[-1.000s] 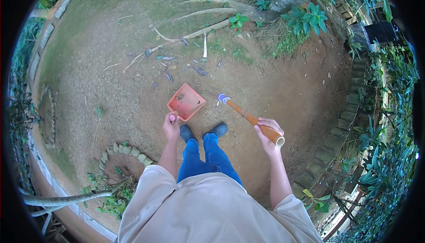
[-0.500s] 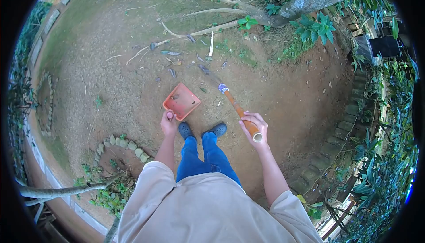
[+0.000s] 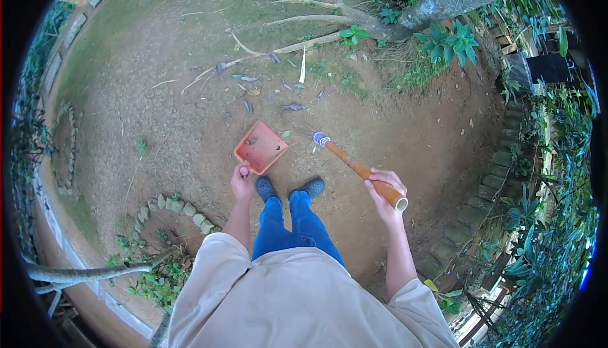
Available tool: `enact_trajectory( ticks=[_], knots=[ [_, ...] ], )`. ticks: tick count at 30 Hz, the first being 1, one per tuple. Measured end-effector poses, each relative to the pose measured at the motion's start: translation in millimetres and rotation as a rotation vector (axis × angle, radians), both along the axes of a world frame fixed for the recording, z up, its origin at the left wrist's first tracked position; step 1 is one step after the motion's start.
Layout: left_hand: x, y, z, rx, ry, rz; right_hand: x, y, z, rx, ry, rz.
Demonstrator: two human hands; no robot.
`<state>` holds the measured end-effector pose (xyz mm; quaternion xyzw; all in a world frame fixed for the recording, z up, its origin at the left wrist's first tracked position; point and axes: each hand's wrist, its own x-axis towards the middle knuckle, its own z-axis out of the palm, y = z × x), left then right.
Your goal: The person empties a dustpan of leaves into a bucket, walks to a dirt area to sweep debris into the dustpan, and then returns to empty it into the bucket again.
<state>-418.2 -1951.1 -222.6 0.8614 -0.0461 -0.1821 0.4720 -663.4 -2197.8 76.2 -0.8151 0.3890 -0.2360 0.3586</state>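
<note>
My left hand [image 3: 242, 183] is closed round the handle of a red dustpan [image 3: 269, 158], which rests on the bare soil with a few dark bits inside. My right hand [image 3: 386, 193] grips the thick orange-brown handle of a broom [image 3: 346, 158]. Purple and white binding circles the broom's lower end, and its thin bristles point left toward the pan, hard to make out against the soil. A small green leaf [image 3: 285, 134] lies by the pan's right corner. Beyond it is a dark curled leaf [image 3: 292, 107].
Several dry leaves [image 3: 247, 105] are scattered ahead, near long tree roots [image 3: 304, 43] and a trunk [image 3: 456, 1]. A stone-edged bed [image 3: 183, 207] lies at left. Stones [image 3: 491, 186] and dense plants line the right side. My dark clogs [image 3: 266, 188] stand behind the pan.
My right hand has swung right and slightly down, and the broom now slants more. The small green leaf has shifted toward the pan, and a dark leaf now lies uncovered. The dustpan has barely moved.
</note>
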Motion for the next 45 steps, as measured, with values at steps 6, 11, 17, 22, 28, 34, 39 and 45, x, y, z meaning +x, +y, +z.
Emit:
enact_trajectory(
  ticks=[6,11,17,22,28,34,39,45],
  knots=[
    [0.9,2.2,17.8,0.031,0.066,-0.013,3.6,3.1,-5.7,-0.029,0.009,-0.009],
    [5.5,1.5,18.9,0.029,0.061,-0.010,9.7,6.7,-15.2,-0.028,-0.013,-0.027],
    [8.4,-1.7,12.0,0.016,0.057,-0.029,22.1,14.9,-51.5,-0.050,-0.008,0.067],
    [6.6,-4.4,6.9,0.018,0.042,-0.038,27.3,15.1,-39.4,0.056,0.004,0.098],
    [8.3,-3.2,25.2,0.048,0.065,-0.028,11.0,7.9,-10.5,0.136,-0.071,-0.008],
    [10.7,12.4,5.7,-0.022,0.041,0.003,15.5,6.0,8.8,0.052,-0.061,0.010],
    [13.2,18.8,9.6,-0.034,0.007,-0.015,22.8,6.5,7.8,0.021,-0.040,-0.003],
    [12.7,22.2,18.2,-0.063,0.036,0.033,34.6,5.3,-1.8,-0.007,-0.066,0.037]
  ],
)
